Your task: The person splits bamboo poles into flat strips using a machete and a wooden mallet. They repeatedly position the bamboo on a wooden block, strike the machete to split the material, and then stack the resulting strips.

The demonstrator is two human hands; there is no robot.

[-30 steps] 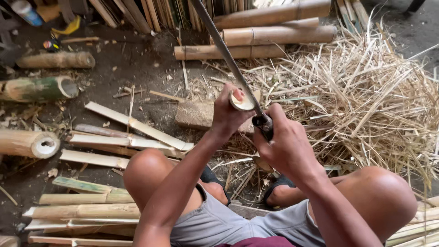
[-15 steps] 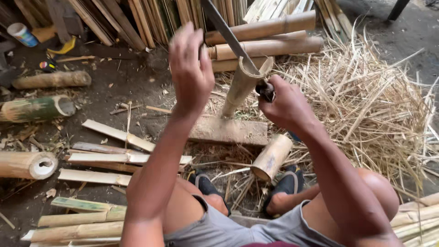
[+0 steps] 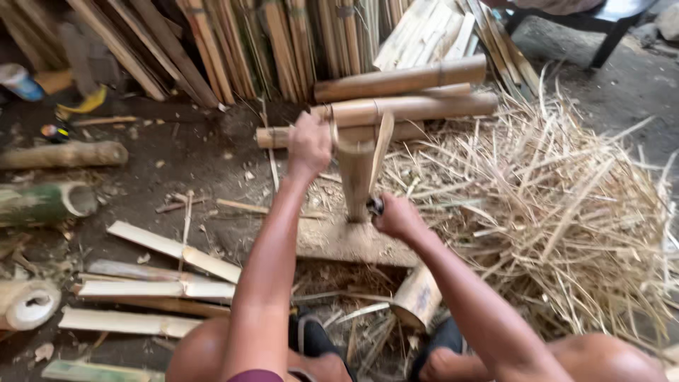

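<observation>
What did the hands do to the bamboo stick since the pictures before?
The left hand, raised before, now grips the top of the upright bamboo piece. The right hand drove the knife down; the piece is split open. The wooden block and straw pile stayed put.

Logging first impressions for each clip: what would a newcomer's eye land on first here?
At centre, an upright bamboo section stands split on a wooden block, the left hand at its top and the right hand on a knife handle near its base. A heap of bamboo shavings fills the right.
</observation>
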